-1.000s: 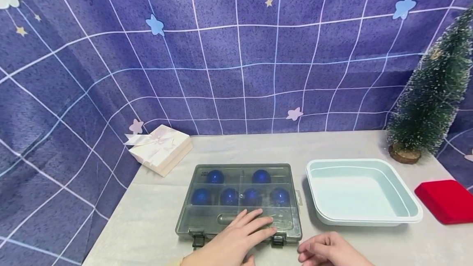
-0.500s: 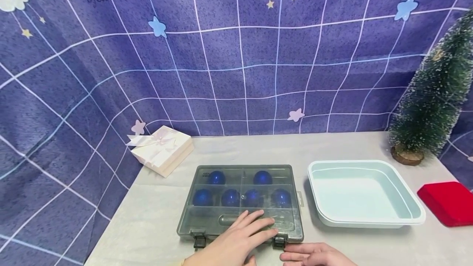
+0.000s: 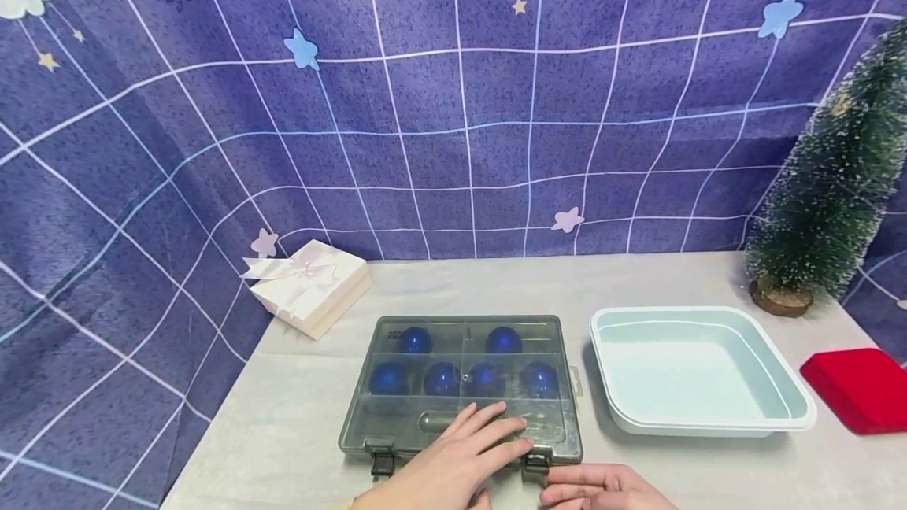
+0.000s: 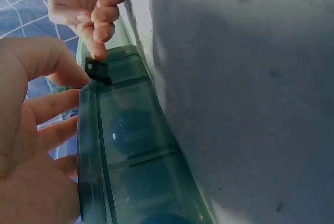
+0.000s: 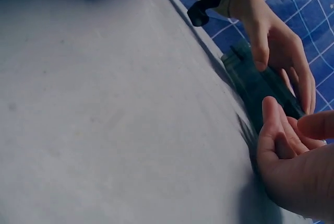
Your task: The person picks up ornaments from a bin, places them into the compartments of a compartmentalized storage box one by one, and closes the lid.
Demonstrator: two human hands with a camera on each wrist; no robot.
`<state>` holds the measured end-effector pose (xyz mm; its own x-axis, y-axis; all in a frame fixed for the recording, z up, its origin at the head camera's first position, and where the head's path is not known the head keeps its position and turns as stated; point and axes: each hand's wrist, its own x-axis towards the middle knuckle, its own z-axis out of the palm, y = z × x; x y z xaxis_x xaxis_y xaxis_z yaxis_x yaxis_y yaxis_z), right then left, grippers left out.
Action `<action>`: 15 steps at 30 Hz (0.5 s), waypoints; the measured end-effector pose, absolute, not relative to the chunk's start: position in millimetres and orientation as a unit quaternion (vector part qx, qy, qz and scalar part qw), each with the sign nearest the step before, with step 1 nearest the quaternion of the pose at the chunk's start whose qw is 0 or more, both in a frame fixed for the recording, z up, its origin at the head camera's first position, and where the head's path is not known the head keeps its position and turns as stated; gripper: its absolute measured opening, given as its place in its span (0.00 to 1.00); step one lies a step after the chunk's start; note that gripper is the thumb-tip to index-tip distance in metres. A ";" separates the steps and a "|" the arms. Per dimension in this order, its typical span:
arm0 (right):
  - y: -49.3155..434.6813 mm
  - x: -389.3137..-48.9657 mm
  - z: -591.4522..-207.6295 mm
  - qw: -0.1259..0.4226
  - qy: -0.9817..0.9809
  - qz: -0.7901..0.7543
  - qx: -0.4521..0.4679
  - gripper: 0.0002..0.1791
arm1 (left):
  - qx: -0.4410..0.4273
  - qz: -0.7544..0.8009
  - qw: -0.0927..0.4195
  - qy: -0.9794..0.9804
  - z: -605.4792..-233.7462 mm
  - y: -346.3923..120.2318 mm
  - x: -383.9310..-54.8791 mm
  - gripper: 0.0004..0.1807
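A transparent dark grey plastic organizer case (image 3: 391, 414) lies with its lid down on the table. Several shiny blue balls (image 3: 503, 341) show through the lid, in its compartments. My left hand (image 3: 453, 459) rests with spread, straight fingers on the lid's front part. Beside the front right latch (image 3: 537, 460) is my right hand (image 3: 602, 488), fingers extended towards it. In the left wrist view a right fingertip touches the black latch (image 4: 97, 70), which sticks out from the case's edge; the other right fingers are bent. The front left latch (image 3: 383, 463) hangs outward.
Right of the case stands a pale blue tray (image 3: 708, 425). Further right are a red velvety box (image 3: 860, 392) and a small artificial Christmas tree (image 3: 815, 203) on a wooden base. A white gift box (image 3: 309, 286) with a ribbon sits at the back left. A patterned blue curtain (image 3: 425, 140) hangs behind.
My right hand has moved left, from apart near the case's front right corner to the right latch, and its fingers have straightened. My left hand stays on the lid.
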<state>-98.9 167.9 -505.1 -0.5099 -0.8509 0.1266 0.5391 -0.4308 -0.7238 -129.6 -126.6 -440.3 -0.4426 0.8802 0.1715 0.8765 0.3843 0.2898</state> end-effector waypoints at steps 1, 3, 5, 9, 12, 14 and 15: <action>166.9 -98.9 -505.5 0.431 0.301 -0.812 -0.254 0.28 | 0.527 0.168 0.006 0.833 -440.1 -126.5 -129.5 0.27; 165.2 -99.3 -506.4 0.422 0.296 -0.811 -0.277 0.28 | 0.524 0.163 0.006 0.836 -440.1 -126.3 -129.0 0.28; 164.3 -100.4 -507.3 0.400 0.317 -0.806 -0.301 0.28 | 0.522 0.158 0.004 0.838 -440.3 -126.2 -128.7 0.29; 163.3 -101.2 -501.9 0.334 0.414 -0.781 -0.327 0.24 | 0.522 0.161 0.009 0.838 -440.6 -127.0 -128.9 0.28; 161.1 -100.5 -489.6 0.282 0.501 -0.749 -0.330 0.20 | 0.523 0.162 0.012 0.837 -440.4 -127.8 -129.0 0.28; 158.8 -100.4 -480.2 0.234 0.563 -0.716 -0.339 0.17 | 0.524 0.161 0.010 0.836 -441.0 -128.1 -129.0 0.28; 157.5 -100.6 -475.5 0.205 0.594 -0.696 -0.347 0.15 | 0.526 0.160 0.006 0.835 -441.4 -128.4 -129.1 0.28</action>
